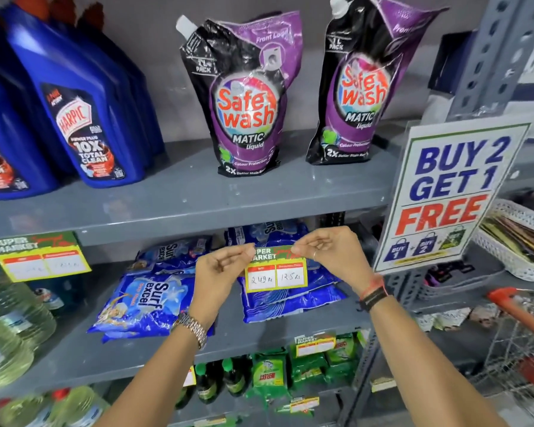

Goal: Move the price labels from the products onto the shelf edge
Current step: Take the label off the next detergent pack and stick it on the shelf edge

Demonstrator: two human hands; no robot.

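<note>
The shelf edge [179,224] under the detergent pouches serves as the reference. One price label [40,257] is already fixed on this edge, far to the left, below the blue toilet-cleaner bottles [84,118]; further labels appear on lower shelf fronts. The label in hand [276,269] is not yet placed: it hangs just below the shelf edge, in front of the blue washing-powder packs [290,297], apparently clear of both. The left hand [219,266] pinches its upper left corner between thumb and fingertips, the remaining fingers curled in. The right hand [330,251] pinches the upper right corner in the same manner. The label is a small card with a green header, a yellow border and two white boxes under red strips, handwritten 249 and 125. It is held flat and level, facing outward. Remaining step, as judged: raise it and attach it to the shelf edge below the pouches [244,97].
</note>
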